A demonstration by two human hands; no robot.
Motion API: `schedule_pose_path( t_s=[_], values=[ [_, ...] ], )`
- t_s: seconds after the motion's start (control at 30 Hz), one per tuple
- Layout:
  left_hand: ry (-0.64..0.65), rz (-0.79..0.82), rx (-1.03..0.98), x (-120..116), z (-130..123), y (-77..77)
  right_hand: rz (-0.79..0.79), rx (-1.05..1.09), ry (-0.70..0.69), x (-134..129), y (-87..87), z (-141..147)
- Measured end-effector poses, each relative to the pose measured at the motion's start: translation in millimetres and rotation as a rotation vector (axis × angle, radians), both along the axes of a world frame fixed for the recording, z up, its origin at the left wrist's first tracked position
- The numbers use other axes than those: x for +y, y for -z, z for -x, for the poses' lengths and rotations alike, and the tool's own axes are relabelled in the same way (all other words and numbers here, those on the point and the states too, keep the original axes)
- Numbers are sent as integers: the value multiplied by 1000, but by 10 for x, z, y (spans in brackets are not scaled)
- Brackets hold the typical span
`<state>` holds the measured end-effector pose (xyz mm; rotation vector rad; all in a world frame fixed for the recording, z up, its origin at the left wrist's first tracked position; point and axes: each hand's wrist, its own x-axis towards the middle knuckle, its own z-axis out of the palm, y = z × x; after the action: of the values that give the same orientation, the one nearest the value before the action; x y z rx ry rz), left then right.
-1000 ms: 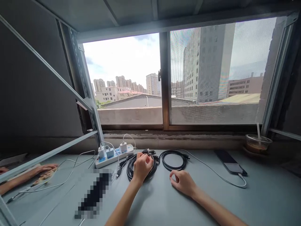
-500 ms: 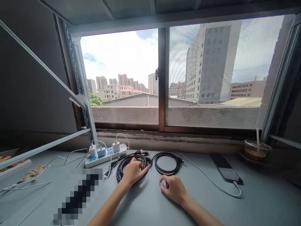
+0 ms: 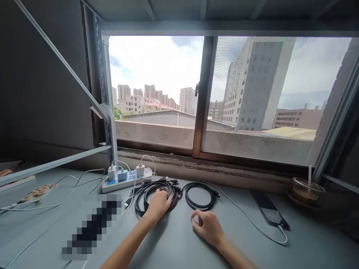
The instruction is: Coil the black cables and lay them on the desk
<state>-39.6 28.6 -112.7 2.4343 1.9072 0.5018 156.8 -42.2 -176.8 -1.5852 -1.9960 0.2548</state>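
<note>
Black cable coil (image 3: 155,194) under L hand (image 3: 158,204), fingers draped not clamped; R hand (image 3: 207,227) loosely curled, bare desk (image 3: 179,246) around.

A wide sliding window (image 3: 213,97) fills the upper middle, showing daylit towers and cloudy sky. Dark wall (image 3: 42,93) at left; grey tabletop (image 3: 179,243) spans the bottom.

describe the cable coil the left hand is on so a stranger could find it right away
Start at the window and drop to the grey table beneath it. Right of the white power strip lie two coils of black cable side by side. The one meant is the left coil, under the left hand: it is larger and thicker, of several bundled cables, while the right coil is thin and untouched.
</note>
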Motion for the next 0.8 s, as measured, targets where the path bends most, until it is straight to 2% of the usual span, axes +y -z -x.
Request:
schedule_pose_path(
  t_s=[0.2,0.4,0.47,0.53,0.6,0.7,0.8],
  values=[
    [-56,-30,-30,-28,42,-116,-2,-2,6,-6,14,7],
    [-164,-34,-157,-34,218,-357,4,-3,32,-11,33,7],
    [-223,-76,-240,-54,290,-449,2,-8,37,-13,44,11],
    [-261,-180,-412,-98,351,-527,-1,-10,36,-19,61,17],
    [-238,-336,-646,-166,392,-586,-6,-4,35,-27,88,8],
    [-72,-525,-890,-305,413,-645,-14,23,49,-32,161,-90],
    [26,-525,-1040,-452,395,-679,-71,66,112,-8,268,-325]
  ],
)
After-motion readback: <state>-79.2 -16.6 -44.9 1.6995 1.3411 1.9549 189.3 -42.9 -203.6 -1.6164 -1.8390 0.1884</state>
